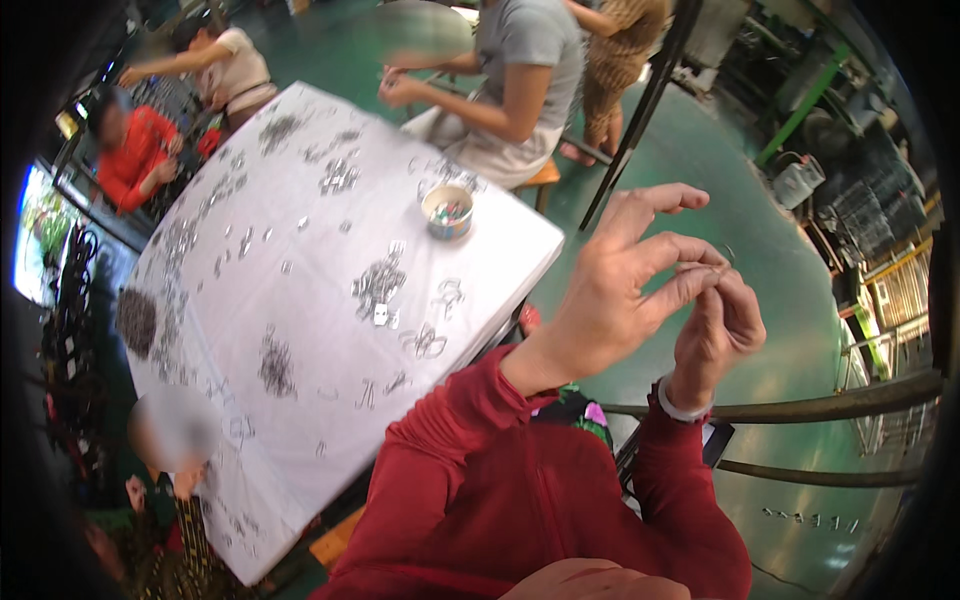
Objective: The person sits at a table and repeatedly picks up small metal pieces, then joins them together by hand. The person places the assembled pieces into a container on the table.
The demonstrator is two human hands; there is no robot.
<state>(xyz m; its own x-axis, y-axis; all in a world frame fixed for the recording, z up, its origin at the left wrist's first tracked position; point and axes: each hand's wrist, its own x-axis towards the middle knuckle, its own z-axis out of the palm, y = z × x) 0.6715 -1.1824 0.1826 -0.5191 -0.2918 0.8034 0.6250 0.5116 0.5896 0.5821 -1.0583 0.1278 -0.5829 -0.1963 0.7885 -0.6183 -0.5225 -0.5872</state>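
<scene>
In the right half of the frame both hands are raised off the counter and meet at their fingertips over the green floor. The left hand (610, 300) is half open, thumb and forefinger pinched together and the other fingers fanned upward; the right hand (718, 325) is curled nearly closed, its fingertips pressed against the left's. Between them sits a small thin wire piece (705, 268), too fine and blurred to make out its shape or which way its long axis runs; it lies right at the pinch, so neither hand is farther from it, and both seem to grip it. A pale wristband (678, 405) circles the right wrist, and red sleeves (520, 480) run down to the lower edge. The supply lies to the left of the hands: a counter (320, 440) under a white cloth fills the left and centre of the frame, scattered with little heaps of metal clips (378, 285) and a darker pile (136, 320) near its left edge. A small round tub (447, 212) stands towards the counter's upper right corner. Other people sit around it, one in grey (525, 70) at the top centre, one in red (135, 150) at the upper left. Racks and metal frames (880, 270) line the right rim of the room.
</scene>
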